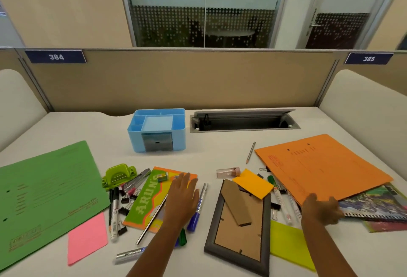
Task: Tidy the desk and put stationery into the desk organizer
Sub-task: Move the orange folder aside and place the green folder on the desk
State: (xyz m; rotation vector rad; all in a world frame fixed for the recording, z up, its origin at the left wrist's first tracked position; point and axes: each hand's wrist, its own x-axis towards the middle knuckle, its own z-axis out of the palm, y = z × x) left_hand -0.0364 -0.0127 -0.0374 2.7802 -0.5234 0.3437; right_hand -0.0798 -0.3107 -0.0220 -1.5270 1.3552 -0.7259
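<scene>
The left hand (182,197) lies flat and open, holding nothing. The blue marker (200,207) lies just right of it, pointing away toward the desk organizer (136,138). The right hand (321,209), loosely open, is farther.

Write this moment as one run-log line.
left hand: flat over notebook | right hand: at orange folder edge | organizer: looks empty

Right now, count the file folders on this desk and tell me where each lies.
2. The green folder lies flat at the left; the orange folder lies at the right, partly over a spiral notebook. More could be hidden beneath it.
</scene>
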